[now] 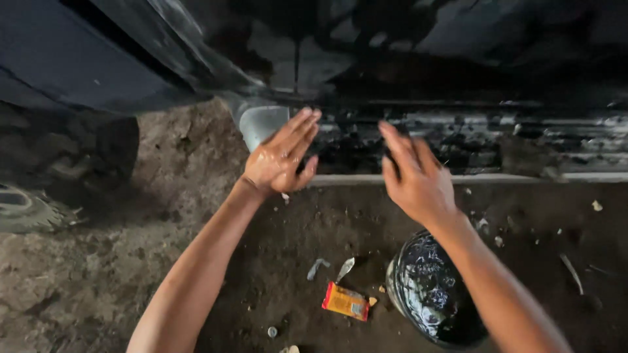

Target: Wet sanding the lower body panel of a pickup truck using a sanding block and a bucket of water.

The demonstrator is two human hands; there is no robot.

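My left hand [281, 157] reaches forward, wet and shiny, fingers straight and together, holding nothing. Its fingertips are close to the grimy, dark lower edge of a vehicle body [458, 137]. My right hand [415, 176] is stretched out beside it, fingers extended toward the same dirty sill, also with nothing in it. Below my right forearm a round black bucket [428, 294] of dark, glossy liquid stands on the ground.
The ground [98, 274] is packed dirt with litter: an orange wrapper [345, 301], small scraps [318, 267] and a bottle cap [272, 331]. A tyre [26, 209] shows at the far left. A pale metal strip [523, 177] runs along the sill's bottom.
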